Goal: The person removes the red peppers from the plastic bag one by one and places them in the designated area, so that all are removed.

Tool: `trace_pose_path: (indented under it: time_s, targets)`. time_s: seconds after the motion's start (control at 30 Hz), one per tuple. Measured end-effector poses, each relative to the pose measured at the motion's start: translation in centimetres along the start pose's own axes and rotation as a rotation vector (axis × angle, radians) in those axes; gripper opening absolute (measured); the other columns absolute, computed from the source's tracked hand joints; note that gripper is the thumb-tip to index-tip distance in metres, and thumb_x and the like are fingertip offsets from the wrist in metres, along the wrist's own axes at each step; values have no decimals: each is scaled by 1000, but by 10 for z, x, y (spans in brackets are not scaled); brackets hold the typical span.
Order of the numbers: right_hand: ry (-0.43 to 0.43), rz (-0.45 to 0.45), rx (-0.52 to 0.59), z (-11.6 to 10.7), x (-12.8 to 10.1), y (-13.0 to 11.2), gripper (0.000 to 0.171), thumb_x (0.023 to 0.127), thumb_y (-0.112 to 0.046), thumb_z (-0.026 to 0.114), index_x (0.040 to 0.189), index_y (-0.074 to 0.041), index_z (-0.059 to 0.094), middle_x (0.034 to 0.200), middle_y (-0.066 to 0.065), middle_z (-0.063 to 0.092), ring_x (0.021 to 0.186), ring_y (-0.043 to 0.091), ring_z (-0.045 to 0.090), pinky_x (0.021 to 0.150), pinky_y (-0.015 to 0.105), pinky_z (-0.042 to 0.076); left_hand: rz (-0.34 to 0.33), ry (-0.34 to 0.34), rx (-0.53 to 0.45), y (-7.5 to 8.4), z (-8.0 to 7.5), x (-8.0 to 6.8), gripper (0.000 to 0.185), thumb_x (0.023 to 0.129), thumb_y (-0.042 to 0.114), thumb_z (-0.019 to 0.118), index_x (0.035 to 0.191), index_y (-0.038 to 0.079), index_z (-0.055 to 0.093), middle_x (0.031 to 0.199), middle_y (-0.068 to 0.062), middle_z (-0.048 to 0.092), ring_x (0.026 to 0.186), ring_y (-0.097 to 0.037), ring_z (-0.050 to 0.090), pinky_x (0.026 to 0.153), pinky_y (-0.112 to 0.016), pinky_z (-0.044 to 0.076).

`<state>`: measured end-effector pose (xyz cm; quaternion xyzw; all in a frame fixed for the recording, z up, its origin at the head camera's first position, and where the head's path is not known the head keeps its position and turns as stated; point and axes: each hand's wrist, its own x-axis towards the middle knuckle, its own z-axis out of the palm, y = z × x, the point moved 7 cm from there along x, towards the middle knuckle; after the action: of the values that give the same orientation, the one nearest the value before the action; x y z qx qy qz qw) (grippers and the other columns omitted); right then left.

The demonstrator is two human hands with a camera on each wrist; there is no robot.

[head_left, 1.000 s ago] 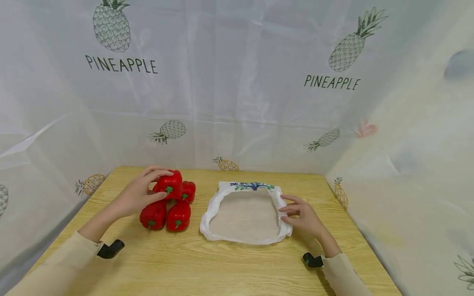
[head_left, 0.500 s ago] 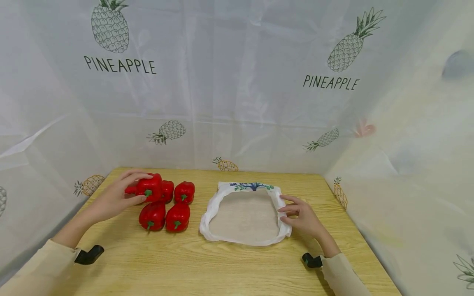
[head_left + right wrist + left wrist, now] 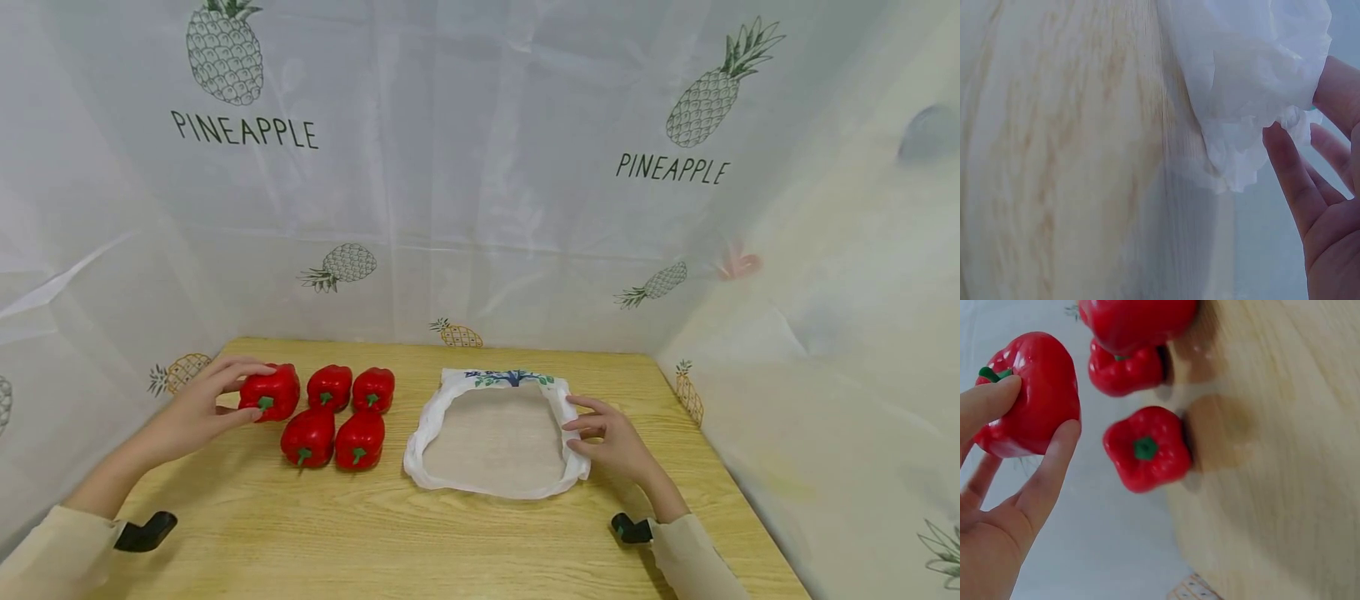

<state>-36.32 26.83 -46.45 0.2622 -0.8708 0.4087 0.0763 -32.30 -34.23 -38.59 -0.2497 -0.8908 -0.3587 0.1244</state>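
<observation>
My left hand [image 3: 252, 392] grips a red bell pepper [image 3: 270, 393] with thumb and fingers, low over the table at the left end of the back row. The left wrist view shows the same pepper [image 3: 1032, 394] between my fingertips [image 3: 1063, 440]. Several more red peppers [image 3: 330, 386] sit in a cluster just to its right. A white plastic bag [image 3: 420, 437] lies flat with its mouth spread wide. My right hand [image 3: 573, 423] pinches its right rim. In the right wrist view the crumpled bag edge [image 3: 1247, 81] lies against my fingers [image 3: 1291, 181].
The wooden table [image 3: 375, 542] is walled on three sides by a white pineapple-print sheet [image 3: 480, 208]. Bare wood stretches in front of the peppers and the bag.
My left hand has carried the pepper from on top of the cluster leftward and down to the left end of the back row. The right hand and the bag have stayed put.
</observation>
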Motion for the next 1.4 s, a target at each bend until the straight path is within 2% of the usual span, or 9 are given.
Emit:
trace_pose_path:
  time_s: [0.1,0.2,0.3,0.43,0.67,0.8,0.9,1.1,1.4]
  targets:
    - [0,-2,2,0,0,0,20,90,-2,85,109,-9,83,155,17,55,113,34,72,89,41,64,7,-6,4,-4,-1,-6,63,87,-4,84,143,13,61,146,-10,46,123,-58,55,75,-22,62]
    - [0,2,1,1,0,0,20,90,-3,85,109,-8,83,155,17,55,113,33,72,89,41,64,2,-7,11,-9,-2,-12,64,86,-4,85,143,14,62,145,-8,46,124,-48,58,75,-23,63]
    - [0,6,0,1,0,0,19,90,-4,85,109,-9,83,155,17,55,113,33,72,89,41,64,-1,-5,13,-15,-2,-17,65,85,-5,85,143,15,62,144,-6,47,124,-15,62,75,-25,63]
    - [0,6,-6,2,1,0,20,90,-4,85,109,-10,83,155,16,55,113,33,72,89,42,64,14,0,-6,-21,-2,-24,65,83,-7,85,141,12,62,142,-5,48,119,18,47,73,-25,64]
    - [-3,3,-9,1,2,0,20,90,-4,85,109,-10,83,155,16,55,112,32,72,90,41,64,49,4,-3,-25,0,-30,67,80,-13,85,139,9,64,142,-2,49,116,16,53,74,-21,62]
    - [0,8,-8,1,1,1,20,90,-5,85,109,-11,83,155,16,55,112,31,72,90,41,64,-1,-5,23,-30,2,-33,67,82,-7,86,141,15,64,141,-5,48,115,18,50,75,-21,62]
    - [1,10,-5,1,1,2,20,90,-5,85,109,-11,84,155,15,55,112,31,72,90,41,64,-28,-31,-24,-34,6,-35,65,85,-6,84,143,13,62,142,-8,44,116,18,49,75,-23,63]
    - [-5,12,-5,1,1,2,20,90,-6,85,110,-11,84,155,15,55,114,32,71,91,41,63,21,-28,-12,-37,12,-38,64,84,-6,85,141,10,62,142,-11,46,119,17,46,79,-20,60]
    - [-1,6,-9,1,1,1,21,90,-4,85,109,-10,84,155,16,55,113,32,72,90,39,64,-11,-58,-35,-46,18,-42,61,87,-2,84,142,11,62,143,-6,45,120,17,45,78,-22,61]
